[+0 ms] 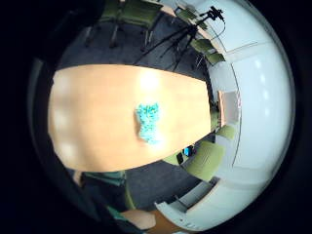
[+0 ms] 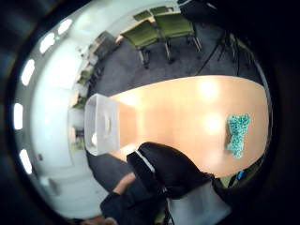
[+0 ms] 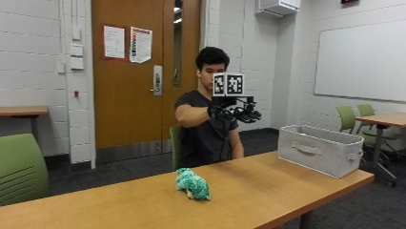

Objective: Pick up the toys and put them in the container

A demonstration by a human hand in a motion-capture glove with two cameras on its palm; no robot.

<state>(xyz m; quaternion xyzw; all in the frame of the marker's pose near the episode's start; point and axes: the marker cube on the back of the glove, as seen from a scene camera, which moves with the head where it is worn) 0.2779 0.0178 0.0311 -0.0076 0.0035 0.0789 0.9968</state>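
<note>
A teal plush toy (image 3: 192, 185) lies on the wooden table (image 3: 273, 191), near its middle. It also shows as the toy (image 1: 148, 123) in the little finger side view and as the toy (image 2: 237, 133) in the thumb side view. A grey fabric container (image 3: 317, 150) with a handle stands at the table's right end, and the open-topped container (image 2: 101, 124) looks empty. My gloved right hand (image 3: 236, 113) hangs high above the table, between toy and container, touching neither. Its fingers (image 2: 168, 171) are loosely curled and hold nothing.
The person sits behind the table on a green chair. More green chairs (image 3: 19, 167) stand at the left, and others stand by a second table (image 3: 380, 119) at the right. A camera tripod (image 1: 180, 39) stands on the carpet beyond the table.
</note>
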